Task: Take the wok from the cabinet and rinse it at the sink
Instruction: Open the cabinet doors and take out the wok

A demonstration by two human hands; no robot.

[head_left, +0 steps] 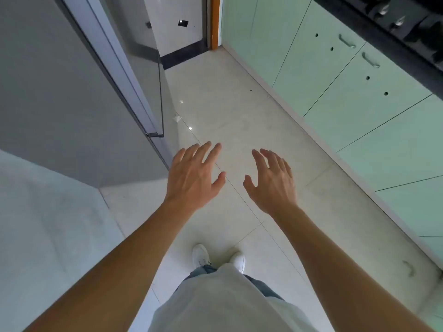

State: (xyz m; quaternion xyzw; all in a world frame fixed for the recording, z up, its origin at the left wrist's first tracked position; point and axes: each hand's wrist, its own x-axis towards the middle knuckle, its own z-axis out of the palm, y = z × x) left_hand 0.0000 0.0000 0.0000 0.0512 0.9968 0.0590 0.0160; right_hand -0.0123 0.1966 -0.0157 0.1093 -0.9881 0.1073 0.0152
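At the left of the frame a grey panel with a glass door (146, 68) slants toward the tiled floor (239, 111). In the centre the left hand (194, 176) and right hand (272, 180) hover over the floor, fingers spread, holding nothing. At the right runs a row of pale green cabinets (347, 92) with handles (346, 41) under a dark surface (388, 22). No wok shows; it is presumably behind one of those closed doors. The risk: opening the wrong door, or slipping on the glossy tiles.
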